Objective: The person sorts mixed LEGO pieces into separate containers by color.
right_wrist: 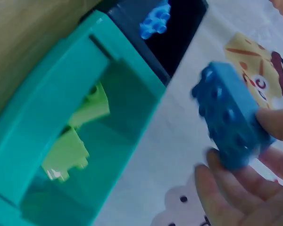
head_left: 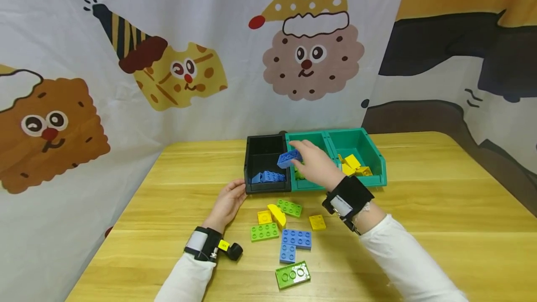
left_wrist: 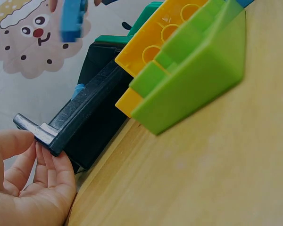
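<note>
my right hand (head_left: 315,166) pinches a blue brick (head_left: 288,159) between thumb and fingers near the centre of the head view, raised about where the black bin (head_left: 268,188) meets the middle green bin (head_left: 308,137). my left hand (head_left: 226,203), lower left of that, grips the black bin's near left corner, thumb on top and fingers beneath; the two hands are well apart. blue bricks (head_left: 270,177) already lie in the black bin, green bricks (right_wrist: 68,153) in the middle one and yellow bricks (head_left: 352,162) in the right-hand bin (head_left: 376,157), so i judge the step to be sorting this brick by colour. the next move, i think, calls for bringing it slightly left, lowering it clear of the dividing wall and letting go. loose bricks (head_left: 296,238) lie at lower centre on the table (head_left: 189,167).
</note>
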The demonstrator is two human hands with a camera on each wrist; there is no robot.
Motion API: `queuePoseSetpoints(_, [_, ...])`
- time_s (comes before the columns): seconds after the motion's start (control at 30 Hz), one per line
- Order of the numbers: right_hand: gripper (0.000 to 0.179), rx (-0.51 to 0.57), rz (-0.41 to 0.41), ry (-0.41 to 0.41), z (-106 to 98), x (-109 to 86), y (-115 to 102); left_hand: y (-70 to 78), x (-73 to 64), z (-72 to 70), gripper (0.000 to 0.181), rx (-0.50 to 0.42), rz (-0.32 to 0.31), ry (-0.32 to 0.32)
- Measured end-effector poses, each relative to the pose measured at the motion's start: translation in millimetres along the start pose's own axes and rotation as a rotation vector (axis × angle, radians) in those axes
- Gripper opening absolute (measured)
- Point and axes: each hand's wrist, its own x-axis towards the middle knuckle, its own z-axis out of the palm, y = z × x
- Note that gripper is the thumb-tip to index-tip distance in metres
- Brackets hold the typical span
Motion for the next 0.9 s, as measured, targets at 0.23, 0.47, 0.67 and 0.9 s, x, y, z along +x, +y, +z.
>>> queuePoseSetpoints(0.23, [0.050, 0.025, -0.005, 0.076, 22, 18.7, -5, 0.3, 1.1, 0.4, 0.013, 0.012, -0.004, 0.018])
queuePoseSetpoints(0.47, [0.040, -0.054, -0.060, 0.066, 45, 31.9, -7, 0.3, 0.3, 1.2, 0.016, 0.017, -0.016, 0.022])
queuePoseSetpoints(0.67, [0.033, -0.260, -0.099, -0.026, 55, 32.3, -10, -0.5, 0.9, 1.3, 0.016, 0.022, -0.011, 0.018])
queuePoseSetpoints(0.9, [0.029, -0.559, -0.211, -0.094, 65, 35.0, -14, -1.0, 1.0, 1.6, 0.015, 0.016, -0.011, 0.021])
